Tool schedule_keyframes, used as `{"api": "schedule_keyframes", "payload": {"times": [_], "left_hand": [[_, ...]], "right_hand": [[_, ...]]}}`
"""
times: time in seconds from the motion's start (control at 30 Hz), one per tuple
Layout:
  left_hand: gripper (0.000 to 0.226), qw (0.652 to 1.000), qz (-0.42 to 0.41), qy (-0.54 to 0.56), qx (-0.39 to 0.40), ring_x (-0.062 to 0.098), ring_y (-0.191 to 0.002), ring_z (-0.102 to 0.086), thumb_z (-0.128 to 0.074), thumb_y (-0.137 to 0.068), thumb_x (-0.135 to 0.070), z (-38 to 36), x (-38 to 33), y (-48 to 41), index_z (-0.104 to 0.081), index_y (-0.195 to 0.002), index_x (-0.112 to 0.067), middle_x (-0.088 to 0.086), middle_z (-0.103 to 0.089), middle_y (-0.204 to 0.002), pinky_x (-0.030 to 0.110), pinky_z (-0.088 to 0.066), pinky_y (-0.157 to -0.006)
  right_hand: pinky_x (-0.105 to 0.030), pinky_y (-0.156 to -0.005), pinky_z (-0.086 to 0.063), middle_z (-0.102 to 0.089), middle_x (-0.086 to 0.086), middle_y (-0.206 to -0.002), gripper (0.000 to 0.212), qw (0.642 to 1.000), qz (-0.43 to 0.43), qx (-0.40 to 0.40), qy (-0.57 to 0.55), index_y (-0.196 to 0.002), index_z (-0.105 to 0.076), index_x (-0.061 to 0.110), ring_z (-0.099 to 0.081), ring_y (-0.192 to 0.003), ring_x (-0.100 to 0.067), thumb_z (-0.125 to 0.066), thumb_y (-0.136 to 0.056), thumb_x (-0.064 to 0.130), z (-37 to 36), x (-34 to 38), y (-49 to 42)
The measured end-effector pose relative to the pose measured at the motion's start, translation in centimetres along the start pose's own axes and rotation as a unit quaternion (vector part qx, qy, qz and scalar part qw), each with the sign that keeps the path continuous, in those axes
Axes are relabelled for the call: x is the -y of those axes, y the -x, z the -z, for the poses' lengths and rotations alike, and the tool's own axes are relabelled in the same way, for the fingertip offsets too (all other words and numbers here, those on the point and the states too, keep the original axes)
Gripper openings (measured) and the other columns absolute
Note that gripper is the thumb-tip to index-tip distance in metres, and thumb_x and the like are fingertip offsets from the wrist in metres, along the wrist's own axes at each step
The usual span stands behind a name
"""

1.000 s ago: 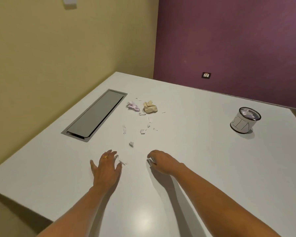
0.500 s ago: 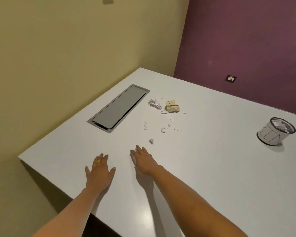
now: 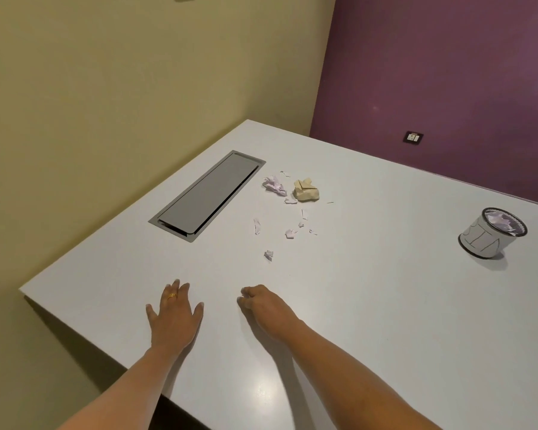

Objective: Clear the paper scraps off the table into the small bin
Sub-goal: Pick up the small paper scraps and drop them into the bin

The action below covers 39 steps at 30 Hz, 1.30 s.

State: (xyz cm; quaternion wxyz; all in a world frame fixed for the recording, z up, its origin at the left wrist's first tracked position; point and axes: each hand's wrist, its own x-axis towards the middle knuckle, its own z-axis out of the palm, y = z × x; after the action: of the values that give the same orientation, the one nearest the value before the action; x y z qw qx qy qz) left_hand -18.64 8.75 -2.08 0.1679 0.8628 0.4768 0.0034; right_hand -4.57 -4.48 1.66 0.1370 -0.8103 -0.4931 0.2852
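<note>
My left hand (image 3: 174,315) lies flat on the white table (image 3: 385,305), fingers spread, holding nothing. Just to its right, my right hand (image 3: 261,305) has its fingers curled down against the tabletop, closed on a small paper scrap that is hidden under them. Farther out lie a crumpled tan paper (image 3: 306,190), a crumpled lilac paper (image 3: 274,186) and several small white scraps, the nearest scrap (image 3: 267,254) a short way beyond my right hand. The small bin (image 3: 479,243) stands far right with paper inside.
A grey metal hatch (image 3: 208,193) is set flush into the table, left of the scraps. The table's near-left corner (image 3: 24,290) is close to my left hand. A yellow wall runs on the left, a purple wall with a socket (image 3: 413,138) behind.
My right hand, flat on the table half a second ago, has curled its fingers shut. The two scraps that lay by my hands a second ago no longer show. The left hand has stayed flat.
</note>
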Motion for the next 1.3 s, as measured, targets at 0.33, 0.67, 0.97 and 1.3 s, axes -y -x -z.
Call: {"api": "schedule_keyframes", "payload": {"times": [0.33,0.67,0.97,1.3], "left_hand": [[0.049,0.999,0.028,0.007,-0.019,0.024,-0.143,-0.019,-0.047,-0.093,-0.028,-0.8,-3.0,0.1,-0.036,-0.137,-0.008,0.011,-0.029,-0.151,0.061,-0.02,-0.109],[0.036,0.986,-0.156,-0.023,-0.054,0.019,-0.136,-0.038,-0.056,-0.088,-0.019,-2.2,-10.3,1.3,-0.054,-0.123,-0.009,0.01,-0.043,-0.143,0.053,-0.03,-0.106],[0.036,0.952,-0.306,-0.01,-0.001,0.013,-0.139,-0.031,-0.049,-0.092,-0.024,-4.8,-19.2,0.7,-0.049,-0.127,-0.015,0.003,-0.039,-0.146,0.046,-0.028,-0.11],[0.04,0.913,-0.403,-0.005,0.061,0.014,-0.137,-0.033,-0.047,-0.093,-0.026,-7.9,-26.4,-0.5,-0.048,-0.131,-0.014,0.003,-0.041,-0.144,0.046,-0.025,-0.112]], "right_hand": [[-0.041,-0.083,-0.046,-0.058,-0.028,-0.107,0.021,0.99,-0.089,-0.032,-0.1,-0.095,-0.055,-0.015,-0.053,-0.1,-0.039,-0.04,-0.085,-0.005,1.3,-4.6,2.3],[-0.027,-0.067,-0.034,-0.044,-0.007,-0.084,0.017,0.981,-0.133,-0.107,-0.094,-0.074,-0.043,0.01,-0.038,-0.079,-0.019,-0.039,-0.085,-0.003,5.1,-11.1,6.5],[-0.031,-0.084,-0.044,-0.059,-0.012,-0.101,0.026,0.959,-0.23,-0.155,-0.062,-0.106,-0.062,0.001,-0.051,-0.089,-0.021,-0.04,-0.091,0.003,9.9,-19.4,11.1],[-0.028,-0.095,-0.043,-0.068,-0.018,-0.113,0.026,0.888,-0.259,-0.38,0.007,-0.101,-0.07,-0.005,-0.062,-0.108,-0.029,-0.049,-0.086,-0.008,20.4,-28.7,13.0]]}}
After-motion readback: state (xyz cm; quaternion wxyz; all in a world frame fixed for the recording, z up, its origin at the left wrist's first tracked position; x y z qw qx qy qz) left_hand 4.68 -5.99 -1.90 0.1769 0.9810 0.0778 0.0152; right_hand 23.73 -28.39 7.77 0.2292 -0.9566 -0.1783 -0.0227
